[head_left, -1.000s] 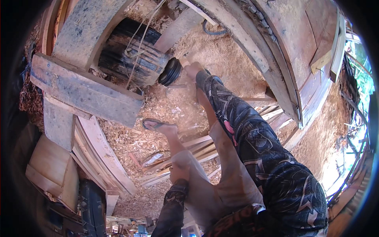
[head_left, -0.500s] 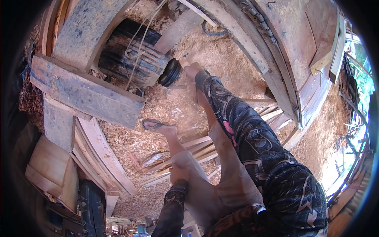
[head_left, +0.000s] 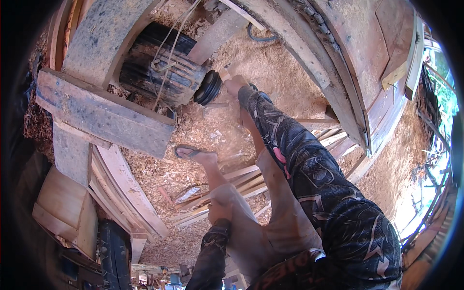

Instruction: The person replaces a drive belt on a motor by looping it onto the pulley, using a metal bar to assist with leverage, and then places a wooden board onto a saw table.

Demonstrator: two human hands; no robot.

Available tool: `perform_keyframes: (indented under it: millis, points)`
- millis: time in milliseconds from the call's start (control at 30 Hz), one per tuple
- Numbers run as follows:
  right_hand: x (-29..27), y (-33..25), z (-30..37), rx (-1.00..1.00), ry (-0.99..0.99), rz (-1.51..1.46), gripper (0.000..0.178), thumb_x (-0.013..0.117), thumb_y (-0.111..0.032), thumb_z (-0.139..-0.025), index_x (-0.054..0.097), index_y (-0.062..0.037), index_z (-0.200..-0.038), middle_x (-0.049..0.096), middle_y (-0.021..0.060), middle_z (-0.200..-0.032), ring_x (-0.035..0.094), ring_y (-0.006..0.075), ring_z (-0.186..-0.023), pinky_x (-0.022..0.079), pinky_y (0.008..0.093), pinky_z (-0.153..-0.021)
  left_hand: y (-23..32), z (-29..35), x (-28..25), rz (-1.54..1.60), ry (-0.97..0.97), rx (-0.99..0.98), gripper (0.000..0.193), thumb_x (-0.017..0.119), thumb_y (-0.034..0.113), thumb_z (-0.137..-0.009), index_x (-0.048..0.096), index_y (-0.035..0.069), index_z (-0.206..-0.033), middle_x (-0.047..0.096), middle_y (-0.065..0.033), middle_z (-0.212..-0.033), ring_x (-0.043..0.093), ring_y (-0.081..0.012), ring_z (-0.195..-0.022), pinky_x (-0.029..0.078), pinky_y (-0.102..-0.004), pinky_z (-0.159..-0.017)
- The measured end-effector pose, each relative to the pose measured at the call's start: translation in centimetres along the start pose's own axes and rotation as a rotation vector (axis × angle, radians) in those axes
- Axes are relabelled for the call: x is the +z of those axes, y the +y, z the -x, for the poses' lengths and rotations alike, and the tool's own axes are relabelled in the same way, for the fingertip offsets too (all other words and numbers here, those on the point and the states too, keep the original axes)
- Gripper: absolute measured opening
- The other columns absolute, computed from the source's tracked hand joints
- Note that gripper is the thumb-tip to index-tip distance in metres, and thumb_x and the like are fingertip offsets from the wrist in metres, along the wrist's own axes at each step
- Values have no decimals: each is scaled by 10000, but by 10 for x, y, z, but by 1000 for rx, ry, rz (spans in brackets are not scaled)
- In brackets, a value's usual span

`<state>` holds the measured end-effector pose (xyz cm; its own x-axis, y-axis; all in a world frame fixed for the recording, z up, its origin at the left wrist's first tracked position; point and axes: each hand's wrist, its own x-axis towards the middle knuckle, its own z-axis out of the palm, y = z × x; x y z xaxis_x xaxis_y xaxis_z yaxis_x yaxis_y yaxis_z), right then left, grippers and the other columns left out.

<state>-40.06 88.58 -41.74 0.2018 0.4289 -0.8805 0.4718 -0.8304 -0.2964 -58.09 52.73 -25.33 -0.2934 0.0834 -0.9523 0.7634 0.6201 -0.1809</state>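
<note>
My right hand (head_left: 234, 85) reaches far forward and is closed on a small pale piece of wood (head_left: 224, 73). It is beside the black grooved pulley (head_left: 209, 88) on the end of a dark ribbed motor (head_left: 162, 65). Whether the wood touches the pulley I cannot tell. My left hand (head_left: 221, 211) rests on my left knee and seems to hold nothing; its fingers lie against the leg and are partly hidden. A cord (head_left: 170, 63) runs across the motor.
Sawdust and shavings (head_left: 193, 125) cover the ground. A thick timber beam (head_left: 104, 113) lies left of my sandalled foot, with curved boards (head_left: 128, 186) below it. Loose wood strips (head_left: 244, 182) lie between my legs. A large wooden frame (head_left: 328, 67) curves along the right.
My right hand has shifted very slightly away from me beside the pulley. The left hand stays on the knee, and the view has tilted a little.
</note>
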Motion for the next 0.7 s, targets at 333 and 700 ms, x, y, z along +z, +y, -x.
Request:
perform_keyframes:
  millis: [333, 700]
  points:
    - [2, 5, -8, -19, 32, 13, 301, 547, -205, -766, 622, 57, -895, 628, 185, -729, 635, 292, -627, 487, 391, -548, 7, 3, -1, 1, 24, -18, 641, 699, 514, -675, 497, 73, -1094, 559, -195, -1114, 609, -391, -974, 501, -473, -822]
    - [-4, -4, 3, -18, 37, -17, 302, 544, -226, -777, 608, 67, -802, 604, 158, -673, 605, 252, -562, 468, 368, -484, 15, 4, -8, -47, -36, -29, 734, 684, 506, -727, 422, 88, -1271, 543, -223, -1136, 603, -420, -983, 508, -481, -826]
